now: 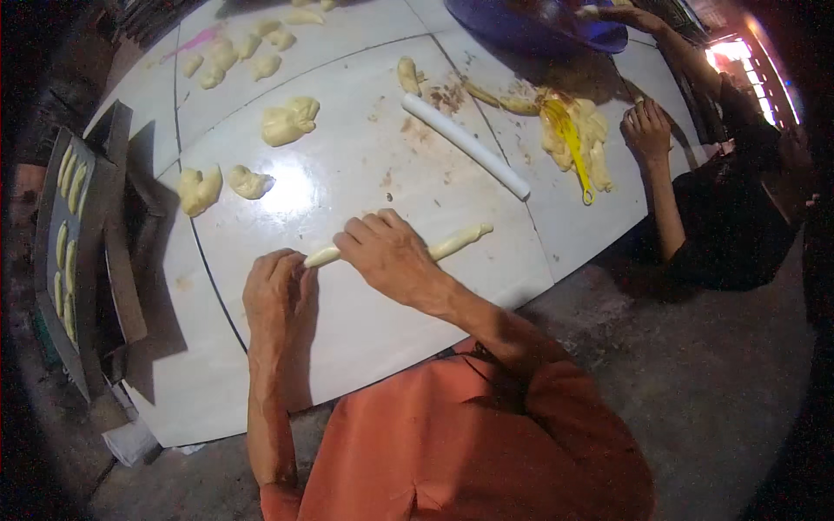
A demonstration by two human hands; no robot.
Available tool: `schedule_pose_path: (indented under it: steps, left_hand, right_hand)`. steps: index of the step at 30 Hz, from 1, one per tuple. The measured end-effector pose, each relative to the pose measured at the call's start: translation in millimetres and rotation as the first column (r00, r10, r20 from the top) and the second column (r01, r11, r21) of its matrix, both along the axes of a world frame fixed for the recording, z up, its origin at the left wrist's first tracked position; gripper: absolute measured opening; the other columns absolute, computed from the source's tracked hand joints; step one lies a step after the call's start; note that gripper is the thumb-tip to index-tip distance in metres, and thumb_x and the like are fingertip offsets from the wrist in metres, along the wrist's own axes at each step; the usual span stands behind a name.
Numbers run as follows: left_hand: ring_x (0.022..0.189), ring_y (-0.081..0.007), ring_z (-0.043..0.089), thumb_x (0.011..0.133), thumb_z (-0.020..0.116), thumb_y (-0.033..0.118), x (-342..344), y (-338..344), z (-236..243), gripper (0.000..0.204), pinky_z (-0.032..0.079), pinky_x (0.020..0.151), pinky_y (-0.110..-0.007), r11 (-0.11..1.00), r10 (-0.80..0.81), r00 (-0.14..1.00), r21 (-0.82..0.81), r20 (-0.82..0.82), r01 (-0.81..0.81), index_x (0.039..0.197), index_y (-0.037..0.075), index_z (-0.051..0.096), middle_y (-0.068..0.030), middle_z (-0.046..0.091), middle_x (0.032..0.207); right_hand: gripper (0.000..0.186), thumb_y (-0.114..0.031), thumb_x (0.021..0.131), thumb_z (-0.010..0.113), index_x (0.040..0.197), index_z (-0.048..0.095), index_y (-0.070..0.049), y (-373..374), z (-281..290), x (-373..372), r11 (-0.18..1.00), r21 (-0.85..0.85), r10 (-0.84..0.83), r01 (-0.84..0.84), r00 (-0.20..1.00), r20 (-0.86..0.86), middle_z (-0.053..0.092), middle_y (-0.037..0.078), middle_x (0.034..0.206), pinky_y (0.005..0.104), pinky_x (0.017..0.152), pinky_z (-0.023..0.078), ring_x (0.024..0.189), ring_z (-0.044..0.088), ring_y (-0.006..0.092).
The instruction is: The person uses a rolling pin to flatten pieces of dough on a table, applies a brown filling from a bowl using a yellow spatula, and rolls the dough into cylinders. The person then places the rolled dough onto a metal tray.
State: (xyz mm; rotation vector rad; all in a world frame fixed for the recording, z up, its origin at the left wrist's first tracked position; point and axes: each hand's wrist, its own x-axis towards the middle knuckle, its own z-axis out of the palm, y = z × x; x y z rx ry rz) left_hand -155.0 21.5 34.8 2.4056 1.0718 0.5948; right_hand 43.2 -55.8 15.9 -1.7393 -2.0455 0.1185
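A long, thin roll of pale dough (460,241) lies on the white tiled table (365,347) in front of me. My left hand (276,286) has its fingers closed at the left end of the roll. Farther along, my right hand (387,259) curls over the middle, with its fingers pressed together on the dough and hiding that stretch. The roll's right end sticks out past this hand. Beyond my hands sit a few dough pieces (290,122), (200,191) and a smaller curled piece (249,182).
A white rolling pin (465,146) lies beyond the roll. To its right, a yellow plastic tool (569,148) rests on flattened dough (595,139). A co-worker's hand (647,130) is at the right edge; a purple basin (521,30) stands behind. Trays of shaped dough (65,260) stand left.
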Motion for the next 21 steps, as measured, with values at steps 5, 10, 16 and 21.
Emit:
schedule_pose_path:
  steps: [5,10,16,21]
  left_hand:
    - [0.092,-0.0312,0.067,0.078,0.078,0.004,10,-23,0,0.023,0.052,0.079,-0.042,0.983,-0.183,0.976,0.03,0.122,0.18,0.1,0.008,0.07,-0.0095,0.072,0.099]
    - [0.091,-0.0256,0.066,0.079,0.08,0.01,60,-67,7,0.026,0.049,0.076,-0.04,0.959,-0.271,0.945,-0.037,0.182,0.282,0.104,0.01,0.073,-0.0052,0.071,0.102]
    - [0.087,-0.0238,0.064,0.079,0.082,0.012,97,-83,-22,0.024,0.046,0.071,-0.039,0.966,-0.257,0.951,0.048,0.171,0.253,0.102,0.01,0.074,-0.0036,0.068,0.104]
    - [0.095,-0.0344,0.068,0.073,0.084,0.008,106,-83,-14,0.04,0.054,0.079,-0.044,0.988,-0.137,0.969,-0.036,0.204,0.147,0.109,0.007,0.067,-0.0141,0.07,0.108]
  right_hand:
    - [0.021,-0.016,0.087,0.072,0.106,0.066,-0.008,-49,31,34,0.998,-0.006,0.064,-0.065,0.994,-0.088,0.063,0.007,0.097,0.0418,0.083,0.047,0.091,0.063,0.0261]
    - [0.031,-0.018,0.085,0.076,0.115,0.071,-0.01,-114,46,88,0.988,-0.139,-0.059,0.063,0.998,0.034,0.068,0.006,0.109,0.044,0.092,0.051,0.104,0.066,0.0252]
    - [0.028,-0.016,0.084,0.078,0.11,0.07,-0.009,-130,4,122,0.994,-0.072,-0.078,0.082,0.995,0.057,0.067,0.007,0.112,0.0432,0.091,0.051,0.104,0.066,0.0256]
    - [0.044,-0.022,0.083,0.08,0.124,0.066,-0.009,-130,-7,132,0.989,-0.004,-0.148,0.148,0.989,-0.013,0.061,0.01,0.127,0.0429,0.093,0.05,0.11,0.063,0.028]
